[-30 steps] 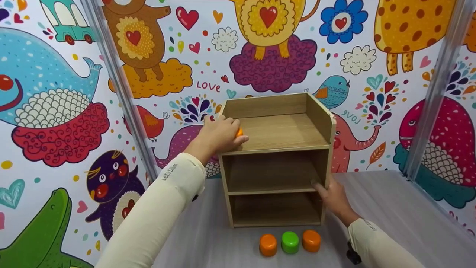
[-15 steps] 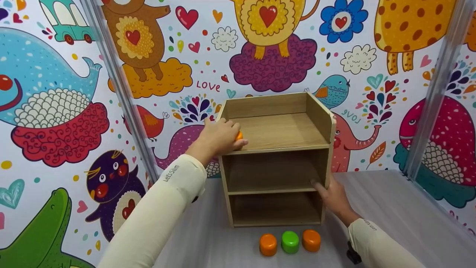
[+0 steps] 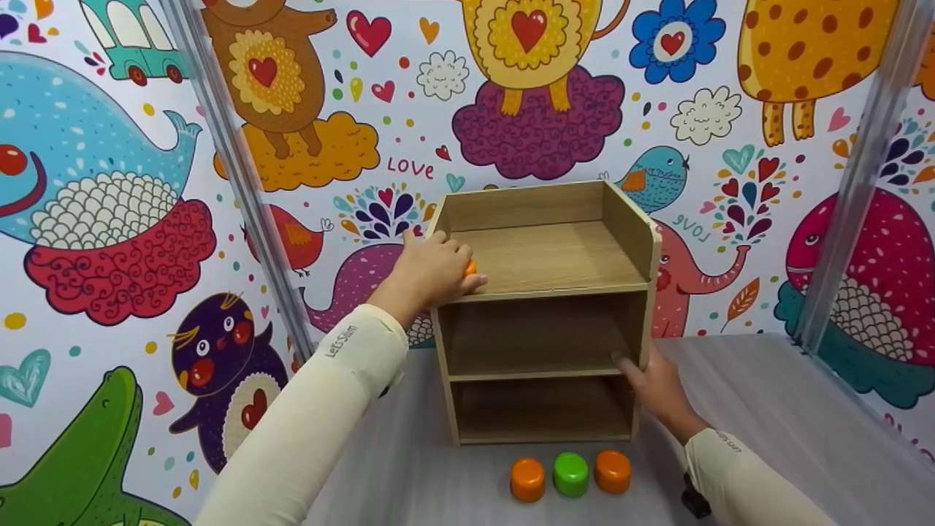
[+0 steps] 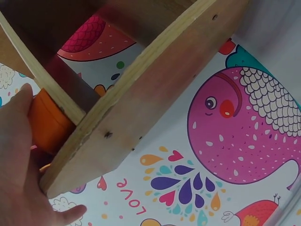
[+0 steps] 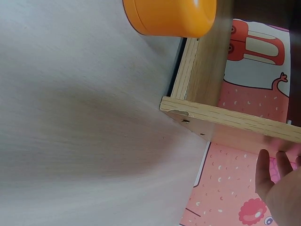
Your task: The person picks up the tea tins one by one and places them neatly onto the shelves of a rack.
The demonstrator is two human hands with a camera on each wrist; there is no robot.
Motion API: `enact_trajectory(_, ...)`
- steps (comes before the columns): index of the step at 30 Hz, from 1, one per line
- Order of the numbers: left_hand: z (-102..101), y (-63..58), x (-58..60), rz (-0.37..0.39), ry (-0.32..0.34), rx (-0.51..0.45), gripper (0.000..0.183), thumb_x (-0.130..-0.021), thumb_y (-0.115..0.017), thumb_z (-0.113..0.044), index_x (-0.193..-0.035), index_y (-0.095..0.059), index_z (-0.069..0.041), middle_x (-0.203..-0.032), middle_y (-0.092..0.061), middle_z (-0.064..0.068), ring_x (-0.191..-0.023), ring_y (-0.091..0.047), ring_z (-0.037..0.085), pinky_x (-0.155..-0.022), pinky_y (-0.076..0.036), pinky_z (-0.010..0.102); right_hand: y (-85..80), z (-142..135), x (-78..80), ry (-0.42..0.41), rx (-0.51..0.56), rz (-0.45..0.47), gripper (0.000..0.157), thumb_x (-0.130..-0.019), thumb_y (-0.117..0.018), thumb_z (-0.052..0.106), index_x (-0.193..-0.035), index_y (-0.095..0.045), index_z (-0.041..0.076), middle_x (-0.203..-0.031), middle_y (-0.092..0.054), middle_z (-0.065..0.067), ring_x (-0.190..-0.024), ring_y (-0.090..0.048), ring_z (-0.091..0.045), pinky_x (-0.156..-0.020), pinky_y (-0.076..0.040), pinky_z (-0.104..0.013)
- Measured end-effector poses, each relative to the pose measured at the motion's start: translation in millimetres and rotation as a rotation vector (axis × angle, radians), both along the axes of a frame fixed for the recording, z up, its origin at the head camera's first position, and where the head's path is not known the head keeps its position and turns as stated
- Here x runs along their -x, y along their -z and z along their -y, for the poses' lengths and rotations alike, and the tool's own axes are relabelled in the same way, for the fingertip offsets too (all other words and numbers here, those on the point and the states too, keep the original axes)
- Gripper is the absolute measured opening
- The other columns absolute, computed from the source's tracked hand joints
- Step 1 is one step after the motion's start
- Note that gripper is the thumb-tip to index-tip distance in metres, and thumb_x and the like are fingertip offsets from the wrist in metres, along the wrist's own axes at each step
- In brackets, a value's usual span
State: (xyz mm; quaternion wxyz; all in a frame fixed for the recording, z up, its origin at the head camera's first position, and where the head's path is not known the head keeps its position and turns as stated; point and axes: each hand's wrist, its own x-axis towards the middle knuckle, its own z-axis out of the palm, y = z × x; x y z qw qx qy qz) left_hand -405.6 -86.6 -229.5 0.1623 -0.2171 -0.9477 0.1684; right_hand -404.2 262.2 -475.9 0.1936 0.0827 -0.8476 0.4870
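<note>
A small wooden shelf unit (image 3: 544, 292) with a raised rim around its top stands upright on the table. At its upper left corner my left hand (image 3: 431, 270) holds a small orange cylinder (image 3: 470, 268), mostly hidden by the fingers in the head view. The left wrist view shows this orange cylinder (image 4: 48, 121) in the corner between top board and side panel, with the hand (image 4: 19, 155) around it. My right hand (image 3: 654, 391) grips the right side panel, thumb at the front edge of the middle board and fingers (image 5: 284, 165) along the outside.
In front of the shelf unit, two orange cylinders, one left (image 3: 527, 479) and one right (image 3: 612, 471), flank a green cylinder (image 3: 570, 474). Cartoon-printed walls (image 3: 409, 95) enclose the grey table (image 3: 738, 409) at the back and both sides.
</note>
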Motion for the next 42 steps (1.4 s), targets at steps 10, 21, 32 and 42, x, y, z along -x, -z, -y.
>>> enact_trajectory(10, 0, 2.9, 0.3, -0.038, -0.008, 0.024, 0.064, -0.105, -0.036, -0.061, -0.141, -0.059, -0.014, -0.137, -0.065, 0.010, -0.132, -0.052, 0.031, -0.111, -0.028, 0.076, 0.3, 0, 0.4, -0.008, 0.025, 0.020, 0.075, -0.101, -0.062, 0.044, -0.161, -0.023, 0.020, -0.151, -0.051, -0.019, -0.131, -0.057, -0.043, -0.108, -0.041, -0.065)
enact_trajectory(21, 1, 3.4, -0.9, -0.044, -0.015, 0.022, 0.065, -0.104, -0.035, -0.062, -0.141, -0.058, -0.014, -0.138, -0.064, 0.010, -0.133, -0.051, 0.031, -0.112, -0.028, 0.075, 1.8, 0, 3.7, 0.012, 0.010, 0.006, 0.073, -0.101, -0.063, 0.041, -0.160, -0.026, 0.020, -0.148, -0.054, -0.020, -0.126, -0.059, -0.042, -0.107, -0.044, -0.063)
enact_trajectory(32, -2, -2.7, -5.8, -0.036, -0.008, -0.019, 0.063, -0.105, -0.036, -0.061, -0.141, -0.056, -0.014, -0.142, -0.060, 0.011, -0.134, -0.053, 0.033, -0.112, -0.029, 0.075, 0.1, 1, 2.2, -0.007, 0.013, 0.005, 0.075, -0.102, -0.061, 0.042, -0.162, -0.021, 0.019, -0.152, -0.050, -0.021, -0.128, -0.058, -0.044, -0.105, -0.044, -0.064)
enact_trajectory(42, -4, -11.3, -12.9, -0.076, 0.012, -0.037, 0.062, -0.105, -0.038, -0.061, -0.142, -0.056, -0.016, -0.142, -0.058, 0.009, -0.135, -0.051, 0.032, -0.111, -0.030, 0.075, 1.1, 0, 2.1, 0.009, 0.011, 0.007, 0.074, -0.101, -0.062, 0.043, -0.160, -0.027, 0.016, -0.147, -0.054, -0.021, -0.127, -0.059, -0.042, -0.106, -0.045, -0.062)
